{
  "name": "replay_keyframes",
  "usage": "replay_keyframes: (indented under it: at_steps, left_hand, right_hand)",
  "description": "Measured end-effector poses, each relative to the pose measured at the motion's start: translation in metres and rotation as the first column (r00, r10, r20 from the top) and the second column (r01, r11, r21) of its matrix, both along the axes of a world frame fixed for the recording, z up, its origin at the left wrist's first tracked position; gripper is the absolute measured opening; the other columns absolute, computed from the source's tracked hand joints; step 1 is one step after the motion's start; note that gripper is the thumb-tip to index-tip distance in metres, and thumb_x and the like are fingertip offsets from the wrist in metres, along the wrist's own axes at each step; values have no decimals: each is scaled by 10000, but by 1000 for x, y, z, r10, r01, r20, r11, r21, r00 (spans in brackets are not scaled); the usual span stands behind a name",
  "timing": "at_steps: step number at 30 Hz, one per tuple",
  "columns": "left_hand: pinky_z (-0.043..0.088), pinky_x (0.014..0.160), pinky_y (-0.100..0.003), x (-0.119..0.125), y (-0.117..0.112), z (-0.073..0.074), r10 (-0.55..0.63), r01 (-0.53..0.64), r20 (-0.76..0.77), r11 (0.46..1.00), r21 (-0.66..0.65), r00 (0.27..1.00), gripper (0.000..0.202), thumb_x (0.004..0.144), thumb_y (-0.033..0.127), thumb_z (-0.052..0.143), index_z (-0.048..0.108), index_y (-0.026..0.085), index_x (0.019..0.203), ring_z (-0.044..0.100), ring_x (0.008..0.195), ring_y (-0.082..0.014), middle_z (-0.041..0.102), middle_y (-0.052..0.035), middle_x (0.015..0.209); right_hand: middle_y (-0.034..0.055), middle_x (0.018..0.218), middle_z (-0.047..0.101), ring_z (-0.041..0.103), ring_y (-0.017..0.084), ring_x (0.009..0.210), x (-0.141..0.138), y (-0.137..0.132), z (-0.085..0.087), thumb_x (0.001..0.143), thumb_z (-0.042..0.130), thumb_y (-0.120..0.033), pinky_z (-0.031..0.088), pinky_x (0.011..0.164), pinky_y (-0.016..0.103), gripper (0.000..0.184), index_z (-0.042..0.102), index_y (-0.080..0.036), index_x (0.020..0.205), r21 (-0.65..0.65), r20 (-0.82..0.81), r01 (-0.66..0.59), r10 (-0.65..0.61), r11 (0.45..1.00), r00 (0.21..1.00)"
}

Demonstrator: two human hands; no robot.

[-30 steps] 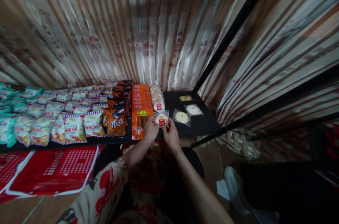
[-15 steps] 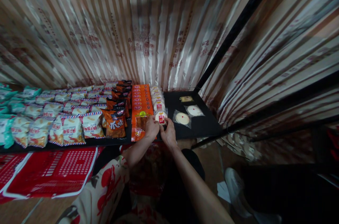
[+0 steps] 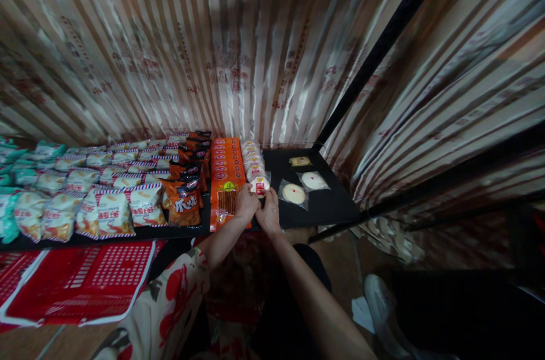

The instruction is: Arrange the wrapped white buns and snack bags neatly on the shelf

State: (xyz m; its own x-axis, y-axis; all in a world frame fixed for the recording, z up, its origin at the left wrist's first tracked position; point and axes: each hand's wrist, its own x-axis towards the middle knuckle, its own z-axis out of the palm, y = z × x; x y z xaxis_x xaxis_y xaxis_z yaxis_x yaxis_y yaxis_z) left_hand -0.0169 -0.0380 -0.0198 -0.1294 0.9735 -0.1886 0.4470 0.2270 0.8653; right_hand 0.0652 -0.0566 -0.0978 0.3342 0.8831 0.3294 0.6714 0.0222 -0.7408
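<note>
We judge that pushing too hard on the front white packet (image 3: 260, 184), just below the frame's centre, could buckle the white row (image 3: 252, 155) behind it, while our left hand (image 3: 247, 204) and right hand (image 3: 268, 213), both part-curled, touch its lower edge, though we cannot tell whether either pinches it.

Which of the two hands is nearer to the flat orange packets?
Left. The left hand is at the right edge of the flat orange packets; the right hand is farther right, beyond the left hand.
</note>
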Motion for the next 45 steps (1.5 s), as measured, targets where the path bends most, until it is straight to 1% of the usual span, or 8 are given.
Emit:
replay_keyframes:
  at_steps: [7,15,20,29,34,37,40,45]
  left_hand:
    - [435,878,-254,2,10,1,6,-6,5,1000,-3,1000,329,784,73,496,592,163,1085,613,1000,-165,671,-84,1075]
    - [430,894,-275,2,18,-3,25,-25,3,1000,10,1000,343,769,76,510,599,158,1090,614,1008,-180,671,-98,1085]
    - [433,886,-267,1,21,-3,32,-32,-4,999,15,999,342,757,82,540,613,172,1079,625,980,-176,686,-81,1049]
    - [442,869,-249,0,23,-3,9,-8,-53,1000,25,999,345,781,70,494,604,163,1094,627,980,-166,681,-86,1069]
    - [428,918,-298,-1,14,2,-50,63,-127,993,102,991,346,793,69,465,601,127,1106,606,1029,-205,652,-135,1117]
    - [394,976,-320,0,5,3,-107,143,-191,973,183,976,338,793,64,451,622,138,1075,561,1092,-217,635,-131,1140]
    - [396,985,-323,0,-1,1,-184,242,-253,945,221,950,360,773,40,448,642,154,1055,554,1082,-214,647,-110,1115]
    - [388,1011,-313,-2,-2,-8,-283,371,-340,900,230,897,420,751,22,473,623,159,1118,530,1121,-205,629,-95,1169]
  right_hand:
    - [169,1287,447,368,283,1270,0,9,2,720,454,-161,360,1045,460,434,542,-129,1144,5,-11,-10,10,1000,1000]
    - [154,1313,428,365,279,1273,-2,12,7,724,443,-143,343,1056,465,467,529,-144,1184,16,-11,-16,16,1000,1000]
    - [154,1335,409,347,282,1293,-2,13,4,741,446,-156,338,1067,455,473,518,-133,1208,0,32,-22,21,1000,999]
    - [160,1363,394,334,289,1304,-2,12,1,747,446,-147,327,1067,481,496,504,-142,1240,25,60,-41,39,999,997]
    - [151,1367,378,337,282,1300,-1,12,-1,756,462,-162,328,1070,459,486,507,-141,1239,16,52,-35,34,999,998]
    - [162,1369,378,357,281,1285,0,11,-2,770,466,-183,340,1058,456,471,512,-131,1236,-7,36,-37,37,999,999]
    - [149,1378,383,361,266,1288,2,10,-2,788,451,-193,345,1055,440,461,511,-152,1244,-19,12,-42,42,999,999]
    - [129,1393,382,347,253,1301,2,11,-3,778,438,-172,333,1065,432,473,515,-171,1244,-26,-13,-45,45,999,999]
